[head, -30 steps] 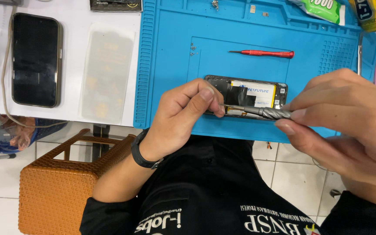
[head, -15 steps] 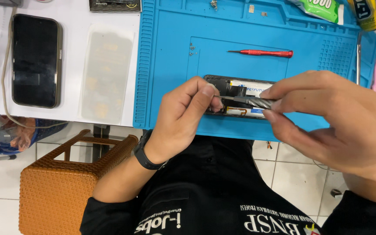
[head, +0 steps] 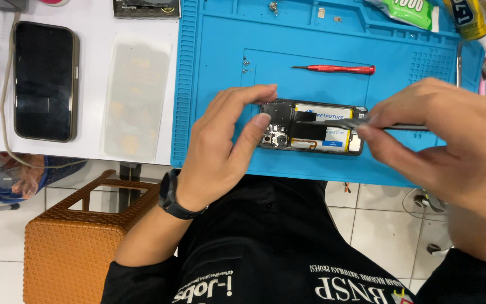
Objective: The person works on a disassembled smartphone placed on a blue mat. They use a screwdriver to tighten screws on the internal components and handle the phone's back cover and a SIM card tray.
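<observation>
One opened phone [head: 310, 128] lies back-up on the blue work mat [head: 220, 84], near the mat's front edge, its battery and camera end exposed. The left hand [head: 220, 155] sits at the phone's camera end; its fingers [head: 261, 121] are curled loosely, the thumb tip touching the phone's corner and the index finger arched above it, steadying rather than clenching anything. The right hand [head: 451, 135] is at the phone's other end, its fingers pinched tight on one pair of metal tweezers [head: 355, 122], whose tips reach over the phone's battery side. Whether the tips touch the phone I cannot tell.

Beyond the phone, further up the mat, lies one red screwdriver [head: 336, 69], pointing away from the right hand. A few tiny screws [head: 246, 63] sit just past the phone's camera end, and another small cluster lies at the mat's far edge. To the left of the mat, on the white counter [head: 91, 22], rest one clear phone case [head: 136, 95] and, beyond that, one second phone [head: 45, 80] with a dark screen. One black wristwatch [head: 172, 196] circles the left wrist. Below the counter's edge, left of the phone, stands one brown woven stool [head: 68, 247].
</observation>
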